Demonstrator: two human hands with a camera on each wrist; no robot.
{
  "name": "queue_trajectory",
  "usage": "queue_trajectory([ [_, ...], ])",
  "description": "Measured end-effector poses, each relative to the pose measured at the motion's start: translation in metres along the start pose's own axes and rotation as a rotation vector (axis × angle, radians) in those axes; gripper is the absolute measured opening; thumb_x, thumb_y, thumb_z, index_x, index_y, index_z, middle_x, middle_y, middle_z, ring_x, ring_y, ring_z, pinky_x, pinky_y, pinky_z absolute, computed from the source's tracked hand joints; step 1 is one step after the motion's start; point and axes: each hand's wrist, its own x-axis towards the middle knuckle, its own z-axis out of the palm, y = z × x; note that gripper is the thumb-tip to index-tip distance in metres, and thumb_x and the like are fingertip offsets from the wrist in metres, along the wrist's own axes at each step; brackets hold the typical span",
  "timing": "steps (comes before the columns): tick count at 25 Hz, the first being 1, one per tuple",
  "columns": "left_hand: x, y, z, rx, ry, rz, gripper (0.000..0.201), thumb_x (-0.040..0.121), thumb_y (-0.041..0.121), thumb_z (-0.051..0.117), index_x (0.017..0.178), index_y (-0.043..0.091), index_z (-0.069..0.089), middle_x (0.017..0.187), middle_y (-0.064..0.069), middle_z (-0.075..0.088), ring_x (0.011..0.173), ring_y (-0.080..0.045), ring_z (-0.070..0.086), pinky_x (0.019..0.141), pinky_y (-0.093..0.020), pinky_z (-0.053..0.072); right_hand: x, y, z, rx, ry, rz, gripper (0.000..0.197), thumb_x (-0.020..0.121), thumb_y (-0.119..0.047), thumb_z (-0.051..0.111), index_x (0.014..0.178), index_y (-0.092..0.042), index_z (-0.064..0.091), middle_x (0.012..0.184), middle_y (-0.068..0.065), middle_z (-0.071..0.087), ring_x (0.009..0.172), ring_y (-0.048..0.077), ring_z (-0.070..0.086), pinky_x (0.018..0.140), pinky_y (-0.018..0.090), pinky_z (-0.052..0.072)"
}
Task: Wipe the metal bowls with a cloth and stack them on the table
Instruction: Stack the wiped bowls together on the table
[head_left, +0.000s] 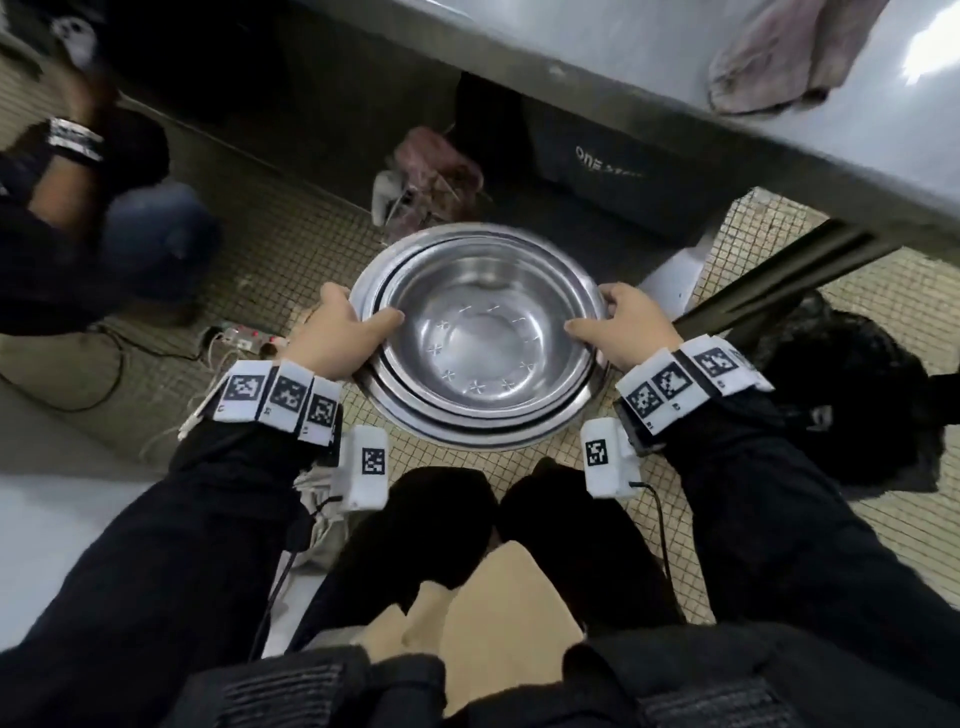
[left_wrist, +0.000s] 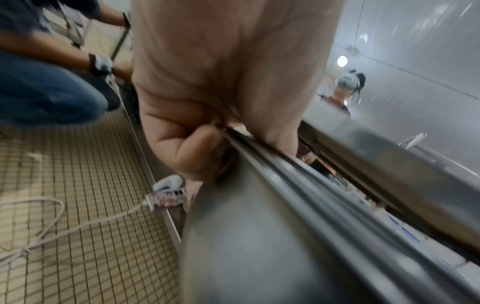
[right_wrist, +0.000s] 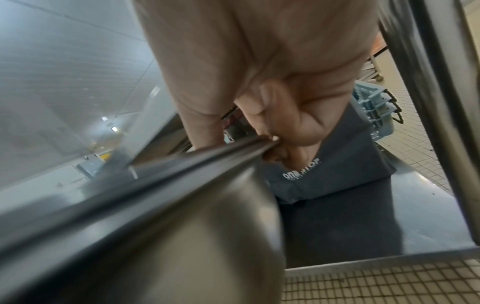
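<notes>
A nested stack of metal bowls (head_left: 478, 322) hangs above the tiled floor in the head view. My left hand (head_left: 343, 332) grips the stack's left rim, thumb inside the top bowl and fingers curled under. My right hand (head_left: 623, 327) grips the right rim the same way. The left wrist view shows my left hand (left_wrist: 207, 131) pinching the layered rims of the bowls (left_wrist: 259, 236). In the right wrist view my right hand (right_wrist: 259, 127) clamps the rims of the bowls (right_wrist: 182, 236). A pinkish cloth (head_left: 779, 57) lies on the steel table (head_left: 649, 78) at the upper right.
Another person (head_left: 78, 208) crouches at the left. A power strip (head_left: 244, 338) with cables lies on the tiled floor (head_left: 260, 249). Under the table are a dark bin (head_left: 597, 171), a pink bundle (head_left: 436, 182) and a black bag (head_left: 841, 395). A blue crate (right_wrist: 374, 107) stands beyond.
</notes>
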Motion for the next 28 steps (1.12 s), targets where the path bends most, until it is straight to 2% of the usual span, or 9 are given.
queue_trajectory([
  [2,0.042,-0.011,0.032,0.003,-0.005,0.02,0.068,0.089,0.052,0.059,0.131,0.009,0.027,0.116,-0.01,0.057,0.103,-0.029,0.06,0.097,-0.048,0.047,0.038,0.03,0.024,-0.005,0.013,0.028,0.055,0.084,-0.029,0.067,0.133,-0.015,0.046,0.112,0.0,0.061,0.105,0.02,0.058,0.096,0.037,0.046],
  [5,0.113,-0.015,0.088,-0.01,-0.01,0.062,0.073,0.09,0.046,0.061,0.135,0.002,0.026,0.122,-0.009,0.052,0.113,-0.033,0.056,0.1,-0.043,0.044,0.11,0.081,0.052,-0.018,0.045,0.061,0.058,0.077,-0.037,0.069,0.128,-0.017,0.051,0.116,0.001,0.064,0.103,0.024,0.062,0.094,0.04,0.049],
  [8,0.182,-0.009,0.146,-0.056,-0.031,0.109,0.075,0.09,0.04,0.064,0.138,-0.001,0.024,0.131,-0.014,0.051,0.117,-0.035,0.055,0.1,-0.044,0.046,0.174,0.126,0.065,-0.03,0.058,0.029,0.051,0.078,-0.031,0.073,0.123,-0.016,0.057,0.114,0.004,0.064,0.104,0.024,0.06,0.088,0.028,0.045],
  [11,0.253,0.003,0.213,-0.038,-0.015,0.204,0.071,0.091,0.037,0.062,0.137,-0.007,0.03,0.128,-0.014,0.054,0.117,-0.033,0.055,0.09,-0.032,0.043,0.241,0.174,0.072,-0.06,0.14,-0.089,0.061,0.082,-0.021,0.072,0.137,-0.013,0.046,0.133,0.01,0.053,0.121,0.028,0.051,0.091,0.024,0.038],
  [13,0.292,0.008,0.246,-0.029,-0.022,0.272,0.072,0.09,0.041,0.063,0.138,-0.004,0.033,0.127,-0.012,0.054,0.116,-0.032,0.055,0.089,-0.032,0.043,0.275,0.202,0.076,-0.054,0.194,-0.109,0.067,0.086,-0.019,0.068,0.144,-0.014,0.034,0.141,0.011,0.045,0.126,0.029,0.046,0.098,0.027,0.035],
  [14,0.327,0.017,0.279,-0.003,-0.016,0.339,0.072,0.089,0.043,0.064,0.136,-0.003,0.034,0.126,-0.01,0.054,0.116,-0.032,0.055,0.089,-0.032,0.043,0.304,0.231,0.081,-0.084,0.284,-0.094,0.067,0.087,-0.021,0.066,0.145,-0.016,0.032,0.14,0.01,0.047,0.124,0.028,0.049,0.098,0.028,0.037],
  [17,0.354,0.028,0.302,-0.012,-0.019,0.366,0.07,0.09,0.039,0.064,0.134,-0.005,0.032,0.13,-0.018,0.052,0.119,-0.035,0.053,0.084,-0.03,0.038,0.326,0.252,0.088,-0.123,0.343,-0.033,0.065,0.091,-0.035,0.059,0.147,-0.023,0.028,0.138,0.011,0.051,0.12,0.027,0.054,0.1,0.038,0.045],
  [24,0.397,0.058,0.345,0.001,-0.057,0.456,0.076,0.092,0.037,0.062,0.143,-0.003,0.024,0.141,-0.02,0.047,0.127,-0.035,0.049,0.098,-0.033,0.039,0.362,0.295,0.091,0.045,0.505,-0.019,0.06,0.093,-0.032,0.057,0.147,-0.022,0.031,0.14,0.009,0.048,0.126,0.025,0.048,0.101,0.032,0.038],
  [28,0.403,0.066,0.342,0.026,-0.082,0.543,0.08,0.093,0.038,0.059,0.154,0.011,0.015,0.158,-0.018,0.02,0.145,-0.031,0.02,0.114,-0.037,0.024,0.364,0.293,0.086,0.206,0.564,-0.018,0.058,0.092,-0.03,0.057,0.145,-0.023,0.035,0.142,0.009,0.044,0.128,0.024,0.044,0.101,0.031,0.036],
])
